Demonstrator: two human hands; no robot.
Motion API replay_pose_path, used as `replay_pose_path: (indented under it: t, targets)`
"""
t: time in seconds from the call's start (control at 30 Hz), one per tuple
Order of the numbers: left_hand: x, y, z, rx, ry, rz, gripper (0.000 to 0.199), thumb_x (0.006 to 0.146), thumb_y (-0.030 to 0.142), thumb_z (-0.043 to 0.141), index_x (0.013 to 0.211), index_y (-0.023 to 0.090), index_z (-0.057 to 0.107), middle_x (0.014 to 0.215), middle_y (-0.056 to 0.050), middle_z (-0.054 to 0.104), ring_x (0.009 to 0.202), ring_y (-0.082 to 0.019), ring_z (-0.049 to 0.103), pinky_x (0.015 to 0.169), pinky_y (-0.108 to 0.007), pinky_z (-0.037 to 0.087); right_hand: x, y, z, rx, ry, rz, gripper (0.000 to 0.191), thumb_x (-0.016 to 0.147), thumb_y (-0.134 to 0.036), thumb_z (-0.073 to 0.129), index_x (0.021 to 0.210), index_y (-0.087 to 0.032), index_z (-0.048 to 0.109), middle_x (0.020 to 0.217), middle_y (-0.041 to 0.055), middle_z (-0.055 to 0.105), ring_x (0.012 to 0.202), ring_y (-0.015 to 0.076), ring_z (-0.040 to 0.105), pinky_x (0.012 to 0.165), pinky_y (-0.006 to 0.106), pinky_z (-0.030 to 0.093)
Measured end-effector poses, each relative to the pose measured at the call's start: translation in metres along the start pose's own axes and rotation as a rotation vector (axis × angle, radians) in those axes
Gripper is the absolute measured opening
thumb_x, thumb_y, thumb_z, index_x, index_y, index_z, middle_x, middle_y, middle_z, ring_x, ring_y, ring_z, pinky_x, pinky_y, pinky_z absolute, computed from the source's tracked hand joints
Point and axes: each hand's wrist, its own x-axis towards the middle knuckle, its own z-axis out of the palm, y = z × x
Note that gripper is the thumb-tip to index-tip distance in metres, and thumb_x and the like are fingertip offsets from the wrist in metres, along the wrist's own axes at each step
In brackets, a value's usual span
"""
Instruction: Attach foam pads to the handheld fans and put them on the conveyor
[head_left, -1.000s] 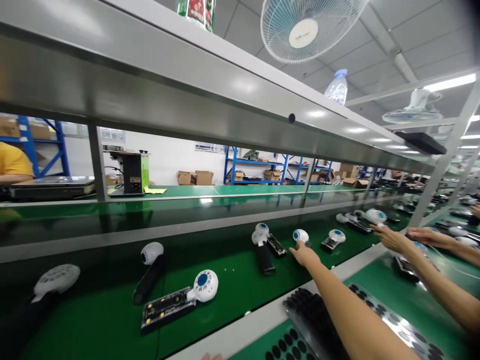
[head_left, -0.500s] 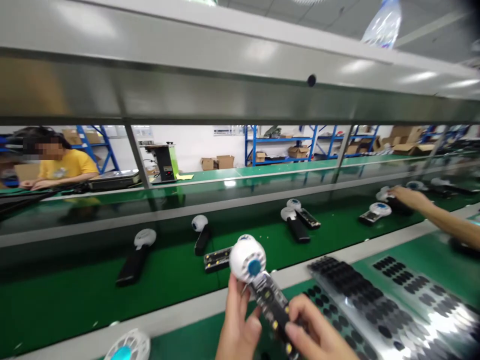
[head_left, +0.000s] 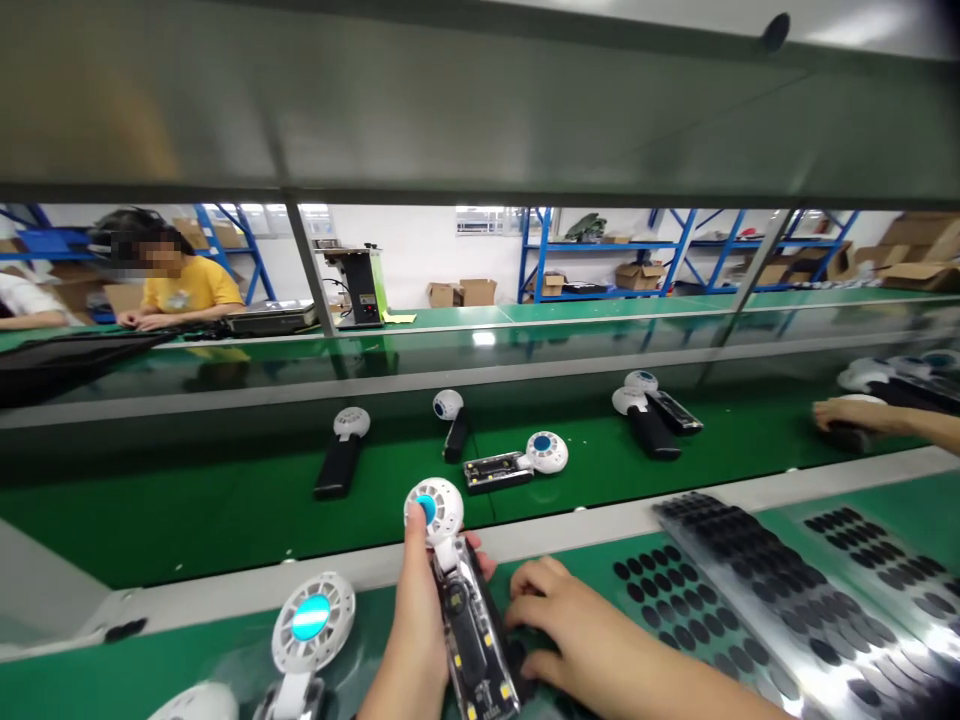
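Observation:
My left hand [head_left: 418, 605] grips a handheld fan [head_left: 474, 635] with a round white head and a clear handle showing a circuit board and small yellow lights. Its thumb lies over the blue centre of the head. To the right of the handle is my right hand [head_left: 581, 625], fingers curled inward beside it. A dark patch shows between those fingers and thumb; what they hold, if anything, I cannot make out. Another white fan [head_left: 313, 625] with a shiny blue centre rests on the green bench to the left, and part of a further white head [head_left: 196, 703] shows at the bottom edge.
Several fans, including one with a clear handle [head_left: 499, 470], lie on the green belt [head_left: 225, 520] beyond a pale rail. Sheets of black round stickers [head_left: 686, 600] cover the bench at right. A co-worker's hand [head_left: 855, 415] reaches in. A metal shelf [head_left: 450, 110] spans overhead.
The fan has turned more upright and shifted left. My left thumb now covers its blue centre, and my right hand has come off the handle's face to its right side. The camera view has shifted.

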Motion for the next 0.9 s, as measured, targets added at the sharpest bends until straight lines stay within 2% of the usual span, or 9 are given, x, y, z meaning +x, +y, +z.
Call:
replay_pose_path:
  t: [0.07, 0.2, 0.37, 0.5, 0.57, 0.63, 0.7, 0.8, 0.9]
  targets:
    - [0.002, -0.008, -0.003, 0.021, -0.064, -0.048, 0.047, 0.073, 0.054, 0.050, 0.063, 0.010, 0.061, 0.049, -0.006, 0.061, 0.047, -0.014, 0.059, 0.054, -0.026, 0.049, 0.003, -0.002, 0.010, -0.023, -0.001, 0.030, 0.019, 0.063, -0.012, 0.058, 0.078, -0.022, 0.064, 0.093, 0.0028, 0.056, 0.095, 0.0210, 0.044, 0.082, 0.029, 0.036]
    - [0.006, -0.021, -0.009, 0.125, -0.106, -0.181, 0.059, 0.068, 0.067, 0.043, 0.058, 0.011, 0.059, 0.042, -0.004, 0.056, 0.038, -0.014, 0.053, 0.037, -0.022, 0.039, 0.003, -0.006, 0.023, -0.028, 0.036, 0.107, 0.024, 0.060, -0.005, 0.049, 0.076, -0.019, 0.060, 0.094, 0.0052, 0.056, 0.094, 0.0223, 0.043, 0.080, 0.032, 0.035]
    - [0.012, -0.028, -0.013, 0.264, -0.092, -0.075, 0.061, 0.068, 0.068, 0.042, 0.059, 0.010, 0.059, 0.044, -0.006, 0.058, 0.036, -0.012, 0.051, 0.037, -0.022, 0.034, -0.002, -0.003, 0.020, 0.068, 0.051, 0.123, 0.018, 0.055, -0.004, 0.050, 0.064, -0.019, 0.051, 0.084, 0.0028, 0.057, 0.092, 0.0188, 0.048, 0.080, 0.027, 0.036]
    - [0.012, -0.030, -0.013, 0.357, -0.057, -0.005, 0.064, 0.068, 0.069, 0.039, 0.061, 0.009, 0.060, 0.047, -0.008, 0.060, 0.039, -0.014, 0.052, 0.041, -0.024, 0.035, -0.007, -0.010, 0.003, 0.276, 0.079, 0.123, 0.012, 0.068, -0.011, 0.048, 0.065, -0.021, 0.043, 0.091, 0.0025, 0.057, 0.094, 0.0140, 0.053, 0.084, 0.022, 0.038]
    - [0.011, -0.030, -0.013, 0.364, -0.058, 0.044, 0.062, 0.068, 0.068, 0.041, 0.068, 0.010, 0.062, 0.053, -0.008, 0.063, 0.045, -0.016, 0.055, 0.046, -0.026, 0.039, -0.005, -0.019, -0.004, 0.442, 0.105, 0.137, 0.009, 0.073, -0.015, 0.046, 0.067, -0.022, 0.043, 0.101, 0.0038, 0.054, 0.102, 0.0142, 0.050, 0.088, 0.023, 0.037]
    - [0.010, -0.031, -0.012, 0.359, -0.033, 0.111, 0.058, 0.068, 0.065, 0.045, 0.078, 0.010, 0.063, 0.063, -0.007, 0.066, 0.056, -0.018, 0.060, 0.057, -0.029, 0.043, 0.000, -0.029, -0.008, 0.511, 0.111, 0.151, 0.010, 0.074, -0.017, 0.047, 0.065, -0.021, 0.045, 0.112, 0.0036, 0.048, 0.110, 0.0155, 0.045, 0.092, 0.025, 0.033]
    - [0.011, -0.031, -0.013, 0.371, -0.007, 0.179, 0.056, 0.069, 0.062, 0.048, 0.088, 0.012, 0.062, 0.076, -0.007, 0.069, 0.073, -0.021, 0.062, 0.070, -0.030, 0.044, 0.006, -0.039, -0.009, 0.452, 0.113, 0.171, 0.011, 0.074, -0.015, 0.047, 0.065, -0.021, 0.046, 0.117, 0.0027, 0.044, 0.113, 0.0166, 0.041, 0.095, 0.027, 0.031]
    - [0.014, -0.032, -0.015, 0.423, -0.033, 0.232, 0.054, 0.073, 0.059, 0.045, 0.098, 0.013, 0.060, 0.098, -0.009, 0.067, 0.097, -0.023, 0.057, 0.084, -0.030, 0.039, 0.015, -0.049, -0.008, 0.350, 0.115, 0.200, 0.014, 0.075, -0.012, 0.044, 0.064, -0.021, 0.044, 0.112, 0.0034, 0.045, 0.109, 0.0172, 0.044, 0.093, 0.029, 0.033]
    - [0.015, -0.033, -0.016, 0.453, -0.058, 0.224, 0.055, 0.075, 0.059, 0.042, 0.102, 0.013, 0.058, 0.111, -0.010, 0.061, 0.105, -0.022, 0.052, 0.090, -0.030, 0.036, 0.019, -0.055, -0.009, 0.288, 0.085, 0.215, 0.016, 0.076, -0.009, 0.043, 0.064, -0.020, 0.043, 0.104, 0.0045, 0.047, 0.102, 0.0176, 0.047, 0.090, 0.029, 0.036]
